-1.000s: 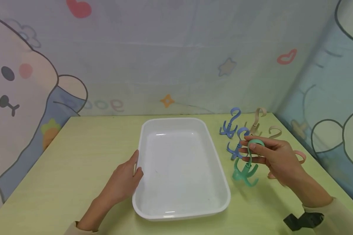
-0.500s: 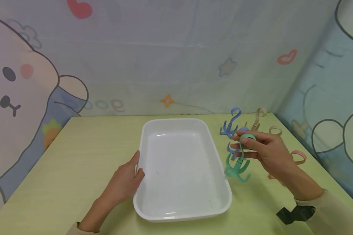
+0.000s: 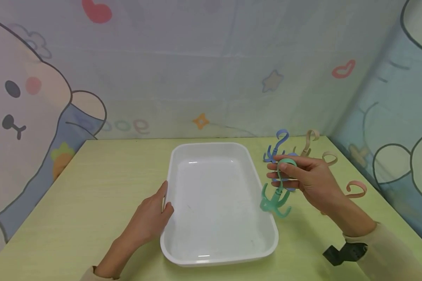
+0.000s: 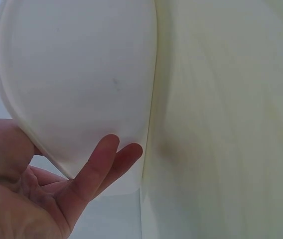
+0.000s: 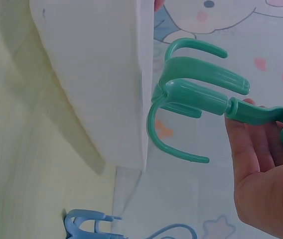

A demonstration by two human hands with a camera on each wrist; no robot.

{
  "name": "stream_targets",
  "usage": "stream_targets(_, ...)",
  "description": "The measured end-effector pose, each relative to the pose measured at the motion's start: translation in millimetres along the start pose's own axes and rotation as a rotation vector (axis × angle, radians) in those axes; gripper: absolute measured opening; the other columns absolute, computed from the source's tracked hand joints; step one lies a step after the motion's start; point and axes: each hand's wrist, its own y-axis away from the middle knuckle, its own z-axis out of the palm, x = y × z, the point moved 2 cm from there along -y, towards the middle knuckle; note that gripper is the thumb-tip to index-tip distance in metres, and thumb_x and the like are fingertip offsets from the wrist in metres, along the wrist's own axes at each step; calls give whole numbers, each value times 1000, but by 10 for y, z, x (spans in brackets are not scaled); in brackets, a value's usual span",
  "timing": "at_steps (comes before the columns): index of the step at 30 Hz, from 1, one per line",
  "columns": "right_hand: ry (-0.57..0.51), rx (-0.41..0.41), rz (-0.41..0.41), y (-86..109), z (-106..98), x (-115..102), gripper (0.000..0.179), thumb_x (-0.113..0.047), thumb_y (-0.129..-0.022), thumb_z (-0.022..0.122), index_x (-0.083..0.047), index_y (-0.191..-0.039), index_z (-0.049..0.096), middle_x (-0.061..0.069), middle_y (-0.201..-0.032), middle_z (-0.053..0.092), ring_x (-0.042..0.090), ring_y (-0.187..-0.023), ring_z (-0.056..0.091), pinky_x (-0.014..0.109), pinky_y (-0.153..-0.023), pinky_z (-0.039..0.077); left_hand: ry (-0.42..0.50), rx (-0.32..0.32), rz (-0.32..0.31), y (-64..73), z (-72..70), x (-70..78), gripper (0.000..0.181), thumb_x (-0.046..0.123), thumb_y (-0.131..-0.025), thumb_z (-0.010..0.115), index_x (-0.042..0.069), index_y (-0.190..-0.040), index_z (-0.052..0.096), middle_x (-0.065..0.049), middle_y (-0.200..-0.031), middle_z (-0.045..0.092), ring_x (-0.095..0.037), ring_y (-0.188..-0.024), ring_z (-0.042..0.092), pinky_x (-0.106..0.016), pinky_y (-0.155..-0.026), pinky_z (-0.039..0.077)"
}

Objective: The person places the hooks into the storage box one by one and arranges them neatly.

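Note:
A white rectangular tray (image 3: 219, 199) stands on the table, with nothing in it. My left hand (image 3: 148, 216) grips its left rim, thumb on the inner side; in the left wrist view the fingers (image 4: 99, 164) lie along the tray's outer wall (image 4: 81, 89). My right hand (image 3: 307, 177) pinches a green multi-prong hook (image 3: 276, 199) by its curved top, prongs hanging down. In the head view those prongs overlap the tray's right rim. The right wrist view shows the green hook (image 5: 196, 94) whole, beside the tray's side (image 5: 91, 64).
On the table's right side are a blue hook (image 3: 275, 148) at the back, another blue one mostly behind my right hand, two beige hooks (image 3: 306, 142) and a pink hook (image 3: 356, 188). Printed cloth (image 3: 211, 78) hangs behind the pale green table (image 3: 102, 187).
My right hand has carried the green hook leftward, from beside the tray to its right rim. The left hand keeps its grip on the tray.

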Motion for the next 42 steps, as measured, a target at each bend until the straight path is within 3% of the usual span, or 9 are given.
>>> stream_targets(10,20,0,13,-76,120,24,24,-5,-104,62,-11,-120,80,5,-113,81,21,-100,80,43,-88,62,13,-2,-12,4,12,-4,69,14,-102,47,-2,-166,25,-25,-152,56,-30,-107,72,-34,-72,61)
stream_targets(20,45,-30,11,-176,225,84,24,-7,-104,63,-11,-123,77,6,-111,81,20,-100,80,43,-88,62,-9,9,-4,17,32,-8,69,14,-102,47,-2,-166,25,-24,-154,55,-32,-114,69,-38,-78,61)
stream_targets(27,82,-2,36,-227,292,103,35,-12,-103,66,3,-134,67,5,-112,81,21,-102,80,43,-89,62,-27,21,-2,24,23,-4,69,14,-101,48,0,-166,28,-22,-148,60,-30,-108,71,-39,-78,60)
stream_targets(34,73,-5,36,-275,355,99,26,-12,-103,67,-5,-127,74,6,-110,82,21,-101,80,43,-89,62,-38,21,-7,33,24,3,70,15,-100,48,0,-166,28,-22,-148,60,-30,-110,71,-42,-81,60)
stream_targets(42,117,9,43,-337,409,69,38,-14,-102,68,6,-135,67,3,-109,82,21,-100,80,42,-89,62,-32,17,0,34,19,25,70,13,-99,48,-1,-165,28,-24,-147,60,-30,-109,71,-39,-77,61)
